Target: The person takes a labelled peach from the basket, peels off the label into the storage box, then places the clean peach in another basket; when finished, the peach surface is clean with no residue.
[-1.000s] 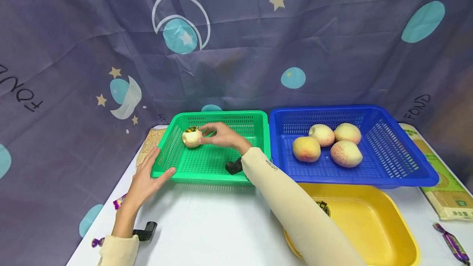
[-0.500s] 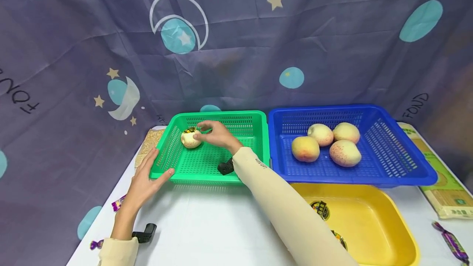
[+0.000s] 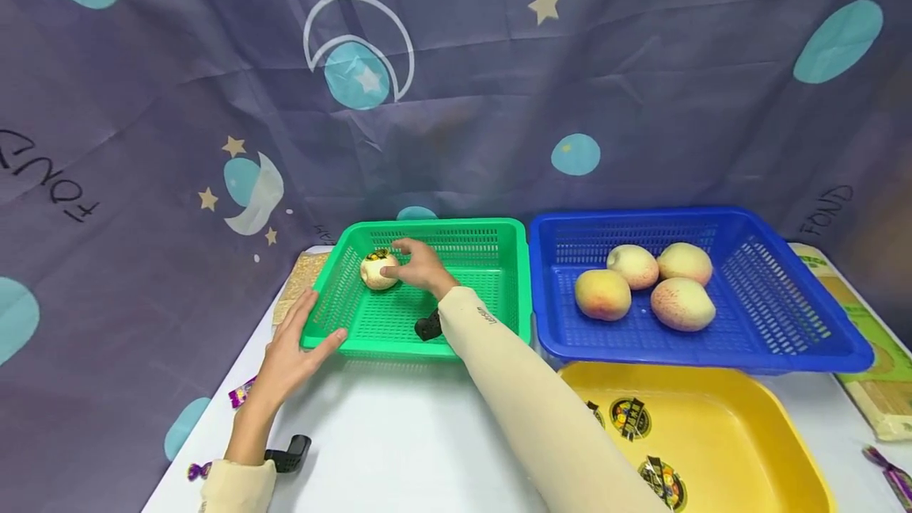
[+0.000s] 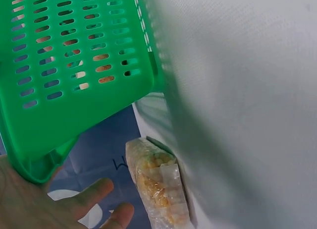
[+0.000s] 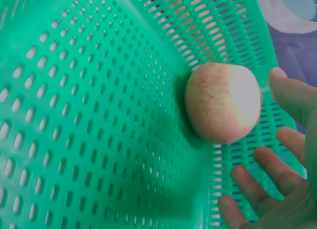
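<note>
A pale peach (image 3: 378, 270) lies in the far left corner of the green basket (image 3: 463, 229). My right hand (image 3: 422, 266) is right beside it, fingers spread and loose. In the right wrist view the peach (image 5: 223, 102) rests against the basket's wall (image 5: 99, 115), and the fingers (image 5: 260, 167) curve around it without closing. My left hand (image 3: 292, 347) lies flat at the basket's near left corner, thumb against the front rim. The left wrist view shows that corner (image 4: 74, 65) above the left hand's fingertips (image 4: 94, 192).
A blue basket (image 3: 841, 355) to the right holds three peaches (image 3: 602, 294). A yellow basin (image 3: 712, 426) sits in front of it. A bag of grains (image 4: 158, 184) lies left of the green basket. Wrapped candies (image 3: 241, 394) lie on the white table, and a flat package (image 3: 872, 355) lies far right.
My right hand has stayed at the peach in the basket's far left corner, its forearm shifting slightly left. My left hand keeps its place at the basket's corner.
</note>
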The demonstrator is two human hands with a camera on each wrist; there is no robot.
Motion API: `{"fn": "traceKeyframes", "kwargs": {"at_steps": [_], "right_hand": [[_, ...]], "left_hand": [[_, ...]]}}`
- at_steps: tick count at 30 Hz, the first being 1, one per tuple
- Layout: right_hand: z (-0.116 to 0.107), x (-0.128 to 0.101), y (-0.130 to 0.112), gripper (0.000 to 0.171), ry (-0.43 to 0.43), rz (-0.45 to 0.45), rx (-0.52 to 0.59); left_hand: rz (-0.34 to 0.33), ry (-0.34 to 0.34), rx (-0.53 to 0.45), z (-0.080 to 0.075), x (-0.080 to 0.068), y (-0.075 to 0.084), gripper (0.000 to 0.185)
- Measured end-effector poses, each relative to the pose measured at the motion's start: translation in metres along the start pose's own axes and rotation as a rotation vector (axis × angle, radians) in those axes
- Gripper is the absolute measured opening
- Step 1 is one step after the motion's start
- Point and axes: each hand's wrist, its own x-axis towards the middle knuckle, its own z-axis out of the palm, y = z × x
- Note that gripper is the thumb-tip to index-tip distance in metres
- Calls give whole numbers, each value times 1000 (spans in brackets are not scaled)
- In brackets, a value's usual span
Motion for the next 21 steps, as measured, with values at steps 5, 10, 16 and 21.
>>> {"fn": "traceKeyframes", "kwargs": {"at_steps": [5, 10, 16, 21], "right_hand": [[5, 4, 1, 65, 21, 22, -28], [12, 12, 2, 68, 6, 7, -10], [17, 17, 3, 72, -40, -5, -77], [21, 20, -1, 67, -95, -14, -189]], "left_hand": [[7, -8, -25, 5, 1, 2, 87], [18, -6, -27, 7, 2, 0, 88], [5, -16, -18, 6, 1, -3, 89], [-3, -13, -17, 2, 0, -5, 89]]}}
